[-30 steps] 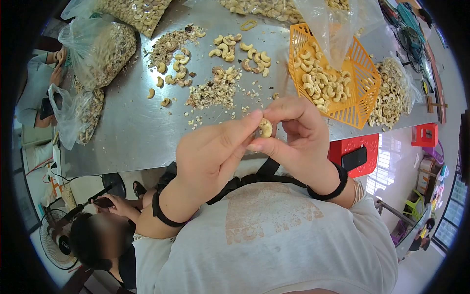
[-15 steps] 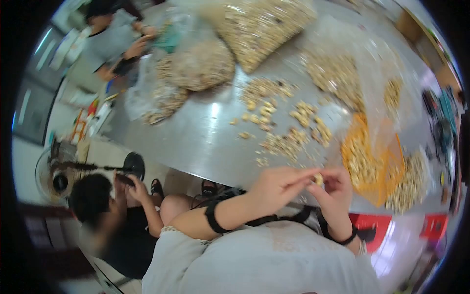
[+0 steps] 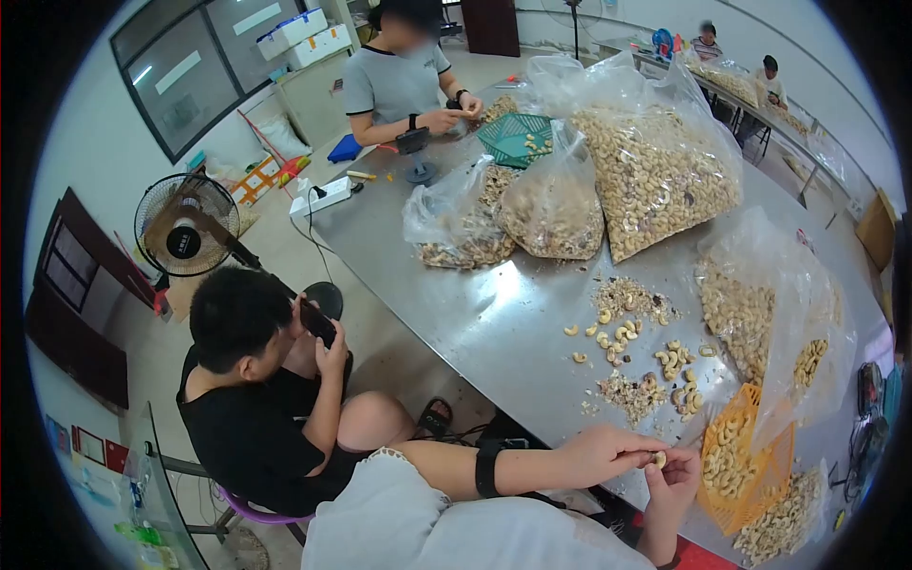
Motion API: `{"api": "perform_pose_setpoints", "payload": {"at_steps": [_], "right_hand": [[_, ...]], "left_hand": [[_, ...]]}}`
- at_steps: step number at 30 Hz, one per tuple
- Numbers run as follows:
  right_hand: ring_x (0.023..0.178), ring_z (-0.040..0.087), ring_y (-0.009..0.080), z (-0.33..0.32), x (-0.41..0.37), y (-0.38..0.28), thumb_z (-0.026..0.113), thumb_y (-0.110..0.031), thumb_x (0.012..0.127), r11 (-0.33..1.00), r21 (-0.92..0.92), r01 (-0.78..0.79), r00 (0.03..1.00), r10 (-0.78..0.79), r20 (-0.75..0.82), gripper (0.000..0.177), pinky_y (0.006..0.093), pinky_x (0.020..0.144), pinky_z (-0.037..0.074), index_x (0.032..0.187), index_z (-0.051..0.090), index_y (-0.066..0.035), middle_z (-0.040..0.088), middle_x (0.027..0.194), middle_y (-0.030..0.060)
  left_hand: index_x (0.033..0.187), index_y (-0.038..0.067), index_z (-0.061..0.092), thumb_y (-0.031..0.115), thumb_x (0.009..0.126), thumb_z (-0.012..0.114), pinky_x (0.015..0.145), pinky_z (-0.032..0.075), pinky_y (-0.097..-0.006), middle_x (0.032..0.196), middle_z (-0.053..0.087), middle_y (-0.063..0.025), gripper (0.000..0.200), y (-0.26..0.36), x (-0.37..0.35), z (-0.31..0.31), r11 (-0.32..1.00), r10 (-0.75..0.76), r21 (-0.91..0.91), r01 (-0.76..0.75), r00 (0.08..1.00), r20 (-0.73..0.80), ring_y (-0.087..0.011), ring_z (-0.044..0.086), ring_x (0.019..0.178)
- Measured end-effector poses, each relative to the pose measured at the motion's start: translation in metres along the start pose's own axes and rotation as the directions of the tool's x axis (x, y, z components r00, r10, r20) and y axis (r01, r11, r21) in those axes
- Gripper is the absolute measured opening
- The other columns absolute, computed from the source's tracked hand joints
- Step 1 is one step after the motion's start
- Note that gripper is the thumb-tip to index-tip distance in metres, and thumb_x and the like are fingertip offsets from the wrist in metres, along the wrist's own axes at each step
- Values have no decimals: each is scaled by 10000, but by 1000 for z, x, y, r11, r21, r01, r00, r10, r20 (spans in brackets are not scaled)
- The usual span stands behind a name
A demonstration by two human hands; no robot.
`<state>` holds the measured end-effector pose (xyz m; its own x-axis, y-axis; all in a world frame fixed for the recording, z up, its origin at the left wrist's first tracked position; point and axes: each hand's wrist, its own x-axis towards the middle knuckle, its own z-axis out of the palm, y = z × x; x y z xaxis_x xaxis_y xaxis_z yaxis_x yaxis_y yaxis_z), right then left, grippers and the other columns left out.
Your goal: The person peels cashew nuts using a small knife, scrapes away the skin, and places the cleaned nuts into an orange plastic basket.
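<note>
My left hand [image 3: 608, 456] comes in from the left above the table's front edge, fingers together and tips at a cashew nut [image 3: 659, 460]. Facing it, my right hand [image 3: 673, 483] pinches that same nut between thumb and fingers. Whether a small tool sits in my left fingertips, I cannot make out. Just beyond my hands lie a pile of cashew crumbs [image 3: 631, 395] and small groups of whole cashews [image 3: 674, 359]. An orange plastic basket [image 3: 762, 465] holding cashews is right of my right hand.
Large clear bags of cashews [image 3: 655, 180] stand on the metal table [image 3: 427, 313]. A green basket [image 3: 513, 140] is farther back. One person in black [image 3: 256, 408] sits left with a phone; another in grey [image 3: 394, 85] works across the table. A fan [image 3: 185, 228] stands left.
The camera view has tilted up and turned left, so more of the room shows. My hands appear lower in the view, still together at the cashew.
</note>
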<state>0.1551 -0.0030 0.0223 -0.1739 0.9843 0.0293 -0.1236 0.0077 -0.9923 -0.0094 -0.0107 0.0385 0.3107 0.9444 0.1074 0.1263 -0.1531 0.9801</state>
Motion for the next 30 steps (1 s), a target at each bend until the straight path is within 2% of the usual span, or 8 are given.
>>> {"api": "perform_pose_setpoints", "payload": {"at_steps": [4, 6, 13, 15, 16, 19, 22, 30], "right_hand": [[707, 531, 127, 1, -4, -1, 658, -55, 677, 1000, 20, 20, 1000, -20, 16, 281, 224, 664, 428, 864, 450, -19, 538, 775, 59], [682, 508, 84, 3, -6, -1, 687, -40, 655, 997, 77, 12, 1000, -11, -5, 308, 186, 633, 409, 868, 465, -23, 536, 759, 34], [665, 509, 89, 8, -17, 0, 674, -39, 665, 1000, 12, -28, 1000, 28, -3, 286, 192, 630, 412, 863, 469, -23, 538, 748, 35], [664, 506, 85, 7, -21, 6, 671, -41, 669, 1000, -19, -20, 1000, 20, -7, 284, 188, 625, 408, 869, 470, -22, 536, 745, 33], [664, 506, 85, 8, -23, 6, 671, -41, 669, 999, -24, -27, 1000, 27, 0, 284, 188, 625, 408, 869, 470, -22, 536, 745, 33], [660, 500, 81, 14, -25, 9, 671, -51, 671, 999, -19, -28, 999, 29, 41, 286, 184, 620, 402, 876, 474, -20, 533, 740, 31], [655, 498, 79, 15, -25, 13, 670, -56, 669, 998, -45, -39, 998, 41, 48, 286, 182, 616, 399, 877, 478, -18, 529, 734, 27], [659, 497, 79, 13, -42, 25, 651, -64, 682, 998, -32, -59, 998, 60, 18, 253, 185, 616, 401, 868, 485, -20, 531, 733, 28]], "left_hand": [[1122, 111, 502, 127, 813, 484, 658, 443, -271, 870, 603, -116, 310, -3, -4, 4, 994, 88, -64, -89, 996, -18, -221, 589, 762], [1121, 104, 501, 127, 815, 480, 661, 440, -274, 884, 601, -119, 308, -2, -8, 3, 998, 57, -29, -57, 998, -8, -215, 588, 772], [1129, 107, 495, 149, 823, 470, 628, 441, -284, 858, 603, -104, 310, -14, -20, 1, 998, -14, 65, 14, 1000, 0, -178, 579, 715], [1156, 120, 473, 161, 842, 430, 571, 435, -256, 779, 588, -53, 320, -26, -22, -2, 987, -58, -150, 55, 998, -17, -131, 527, 596], [1156, 120, 473, 161, 842, 430, 571, 435, -256, 779, 588, -53, 320, -28, -24, -5, 986, -63, -157, 58, 998, -24, -131, 527, 596], [1171, 110, 459, 164, 850, 401, 474, 381, -197, 730, 559, -12, 330, -36, -33, -20, 910, -314, -272, 312, 949, 38, -56, 409, 486], [1159, 101, 468, 171, 855, 399, 437, 361, -191, 725, 551, -12, 320, -57, -37, -26, 854, -413, -366, 371, 910, -39, -48, 396, 472], [1188, 56, 410, 169, 870, 387, 389, 322, -180, 711, 499, -26, 338, -68, -36, -38, 756, -416, -553, 350, 909, 7, -47, 382, 459]]}}
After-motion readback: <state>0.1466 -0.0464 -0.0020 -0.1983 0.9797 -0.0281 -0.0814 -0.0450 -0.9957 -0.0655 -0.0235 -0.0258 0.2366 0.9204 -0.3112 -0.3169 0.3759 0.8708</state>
